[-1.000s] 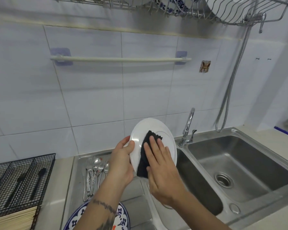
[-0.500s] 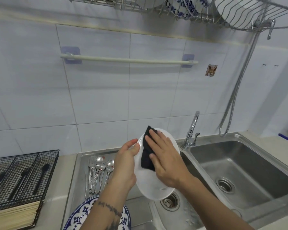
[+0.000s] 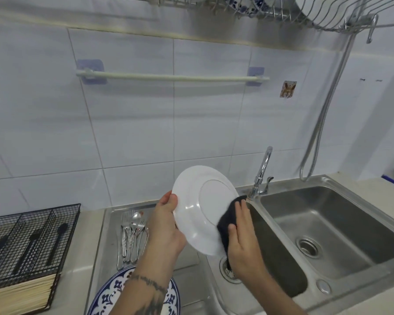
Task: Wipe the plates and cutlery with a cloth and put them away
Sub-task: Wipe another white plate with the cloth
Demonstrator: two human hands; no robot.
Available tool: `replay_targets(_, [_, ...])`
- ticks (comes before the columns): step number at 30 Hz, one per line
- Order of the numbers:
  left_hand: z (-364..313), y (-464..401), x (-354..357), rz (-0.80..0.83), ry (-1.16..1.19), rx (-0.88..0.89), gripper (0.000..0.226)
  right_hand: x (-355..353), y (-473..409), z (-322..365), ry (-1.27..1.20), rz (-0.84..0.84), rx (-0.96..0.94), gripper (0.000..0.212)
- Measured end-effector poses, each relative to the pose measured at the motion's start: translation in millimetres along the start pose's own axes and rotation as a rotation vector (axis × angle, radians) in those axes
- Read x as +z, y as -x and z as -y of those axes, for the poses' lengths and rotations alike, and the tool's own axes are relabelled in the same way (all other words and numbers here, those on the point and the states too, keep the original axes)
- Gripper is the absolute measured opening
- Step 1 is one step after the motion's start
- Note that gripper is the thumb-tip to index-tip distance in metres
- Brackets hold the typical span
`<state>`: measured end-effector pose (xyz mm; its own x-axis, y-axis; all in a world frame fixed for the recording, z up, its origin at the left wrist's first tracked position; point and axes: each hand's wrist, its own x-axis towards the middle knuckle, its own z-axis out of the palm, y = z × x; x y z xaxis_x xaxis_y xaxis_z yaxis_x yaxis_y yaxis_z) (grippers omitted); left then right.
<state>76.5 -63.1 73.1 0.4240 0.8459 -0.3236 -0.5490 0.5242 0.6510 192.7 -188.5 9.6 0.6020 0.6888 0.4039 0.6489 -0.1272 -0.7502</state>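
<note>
My left hand (image 3: 165, 226) grips the left rim of a white plate (image 3: 200, 210), held tilted over the sink with its underside and foot ring facing me. My right hand (image 3: 242, 239) holds a dark cloth (image 3: 229, 220) pinched over the plate's lower right rim. Several silver spoons and forks (image 3: 132, 233) lie on the steel draining board (image 3: 110, 244) to the left. A blue-patterned plate (image 3: 114, 292) lies flat below my left forearm, partly hidden by it.
A black wire cutlery basket (image 3: 30, 242) with black utensils and chopsticks stands at the left. A double steel sink (image 3: 332, 230) with a tap (image 3: 263, 171) fills the right. A wire dish rack (image 3: 305, 12) with plates hangs overhead, above a towel rail (image 3: 173, 77).
The plate has been turned over, so its underside now faces me. My right hand and the cloth moved from the plate's face down to its lower right rim.
</note>
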Motion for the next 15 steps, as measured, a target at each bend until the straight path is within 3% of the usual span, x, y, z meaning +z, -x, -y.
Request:
replay_targets(3, [4.2,-0.1,6.6,-0.004,-0.001,-0.021,0.035,11.4,17.3,13.3,0.154,0.026,-0.226,0.057])
replay_targets(10, [7.5,12.9,7.1,0.095,-0.125,-0.16,0.03,12.4,-8.7,31.6,0.318,0.183,-0.451,0.056])
replay_targets(15, [3.3,12.5,-3.0,0.124,-0.182,-0.145,0.039,0.2,-56.2,29.6,0.323,0.152,-0.341,0.056])
